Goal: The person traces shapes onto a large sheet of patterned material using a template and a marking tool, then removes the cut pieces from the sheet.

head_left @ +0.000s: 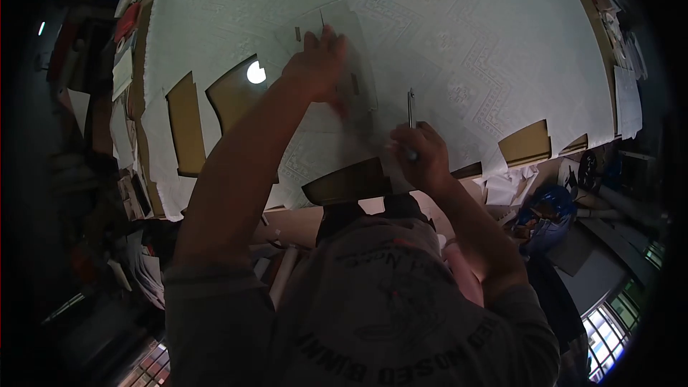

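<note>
Left hand (pixel 315 66), fingers loosely parted, sits over the clear template (pixel 362 68) at twelve o'clock; right hand (pixel 424 152) grips a slim metal tool (pixel 410 109) at one. Even pressure should keep the patterned fabric (pixel 459 50) flat.

Seemingly a dim cutting workshop: cut-out cloth (pixel 444 50) covers a worktable (pixel 186 118)
</note>
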Demonstrator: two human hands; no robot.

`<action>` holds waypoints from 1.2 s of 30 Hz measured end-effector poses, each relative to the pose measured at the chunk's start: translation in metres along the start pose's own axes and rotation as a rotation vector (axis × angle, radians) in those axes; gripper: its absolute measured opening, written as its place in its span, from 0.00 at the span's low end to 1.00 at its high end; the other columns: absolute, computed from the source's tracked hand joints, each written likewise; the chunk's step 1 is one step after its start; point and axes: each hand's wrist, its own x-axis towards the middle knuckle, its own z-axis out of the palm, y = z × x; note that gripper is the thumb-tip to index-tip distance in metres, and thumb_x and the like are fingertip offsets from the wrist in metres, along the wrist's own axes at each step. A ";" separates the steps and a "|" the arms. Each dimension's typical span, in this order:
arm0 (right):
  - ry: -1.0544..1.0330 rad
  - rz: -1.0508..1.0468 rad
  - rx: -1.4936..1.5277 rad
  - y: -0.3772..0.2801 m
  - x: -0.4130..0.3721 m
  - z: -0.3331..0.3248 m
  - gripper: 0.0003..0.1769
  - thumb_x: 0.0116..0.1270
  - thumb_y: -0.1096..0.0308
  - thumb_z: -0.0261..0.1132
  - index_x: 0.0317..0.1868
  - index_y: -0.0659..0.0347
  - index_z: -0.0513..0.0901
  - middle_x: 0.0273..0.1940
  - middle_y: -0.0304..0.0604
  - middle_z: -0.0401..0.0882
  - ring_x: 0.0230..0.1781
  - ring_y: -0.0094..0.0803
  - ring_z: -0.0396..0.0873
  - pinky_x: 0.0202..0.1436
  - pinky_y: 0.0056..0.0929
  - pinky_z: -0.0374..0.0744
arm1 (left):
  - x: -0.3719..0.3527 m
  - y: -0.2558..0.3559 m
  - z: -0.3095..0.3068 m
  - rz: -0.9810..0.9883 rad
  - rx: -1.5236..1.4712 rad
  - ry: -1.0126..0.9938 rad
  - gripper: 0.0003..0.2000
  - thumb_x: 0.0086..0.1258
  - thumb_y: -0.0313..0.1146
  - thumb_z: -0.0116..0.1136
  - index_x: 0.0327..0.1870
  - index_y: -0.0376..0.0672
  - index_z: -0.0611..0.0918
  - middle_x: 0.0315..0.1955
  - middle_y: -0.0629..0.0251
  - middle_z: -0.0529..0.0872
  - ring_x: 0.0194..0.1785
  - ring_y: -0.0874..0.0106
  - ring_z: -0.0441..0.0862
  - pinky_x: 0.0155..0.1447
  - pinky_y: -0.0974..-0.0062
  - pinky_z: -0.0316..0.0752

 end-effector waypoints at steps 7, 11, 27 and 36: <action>-0.181 0.148 0.127 -0.020 0.005 -0.042 0.17 0.66 0.74 0.77 0.54 0.58 0.86 0.43 0.49 0.89 0.39 0.40 0.88 0.42 0.35 0.83 | -0.003 0.001 -0.001 -0.004 0.042 -0.005 0.75 0.34 0.57 0.91 0.86 0.44 0.52 0.87 0.48 0.47 0.86 0.41 0.50 0.80 0.49 0.70; -0.280 0.370 0.235 -0.027 0.021 -0.037 0.09 0.70 0.75 0.74 0.49 0.60 0.87 0.39 0.47 0.91 0.38 0.34 0.89 0.46 0.33 0.85 | -0.006 0.000 -0.002 -0.010 0.035 0.029 0.74 0.34 0.57 0.91 0.86 0.45 0.54 0.87 0.49 0.48 0.86 0.42 0.51 0.80 0.50 0.70; -0.648 0.165 -0.051 -0.038 0.089 -0.041 0.09 0.67 0.70 0.77 0.44 0.58 0.86 0.36 0.44 0.90 0.37 0.41 0.90 0.42 0.36 0.84 | -0.006 -0.002 -0.001 -0.016 0.016 0.020 0.75 0.36 0.60 0.90 0.87 0.47 0.52 0.88 0.51 0.47 0.87 0.40 0.48 0.80 0.51 0.71; -0.655 0.077 -0.111 -0.037 0.089 -0.037 0.08 0.68 0.71 0.76 0.44 0.58 0.86 0.37 0.44 0.91 0.38 0.43 0.91 0.42 0.37 0.85 | -0.008 -0.002 -0.001 -0.010 0.007 0.032 0.73 0.36 0.59 0.90 0.86 0.45 0.54 0.87 0.47 0.48 0.86 0.42 0.51 0.82 0.50 0.67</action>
